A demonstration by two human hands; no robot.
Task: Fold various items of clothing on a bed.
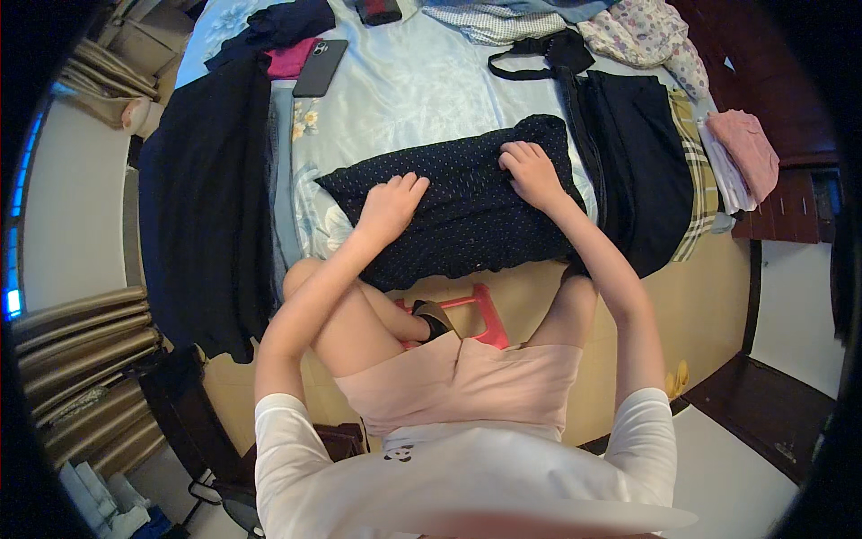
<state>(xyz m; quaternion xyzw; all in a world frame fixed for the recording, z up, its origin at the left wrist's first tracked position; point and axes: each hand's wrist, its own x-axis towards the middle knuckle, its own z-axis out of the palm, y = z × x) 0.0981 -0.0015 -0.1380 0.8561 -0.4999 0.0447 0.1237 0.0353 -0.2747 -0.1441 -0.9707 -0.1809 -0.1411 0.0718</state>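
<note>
A black garment with small white dots (467,216) lies spread over the near edge of the bed, its lower part hanging toward my knees. My left hand (392,211) rests on its left half with the fingers curled against the cloth. Farther right, my right hand (533,175) grips the fabric near its upper right part, fingers bent and pressed together. The garment's far right corner is bunched up. Its exact kind cannot be told.
Black trousers (211,207) hang over the bed edge at left, beside a dark phone (321,68). More folded black clothing (642,171) and a plaid garment (696,180) lie at right. A pink folded cloth (745,153) sits beyond. Below is a red plastic stool (489,316).
</note>
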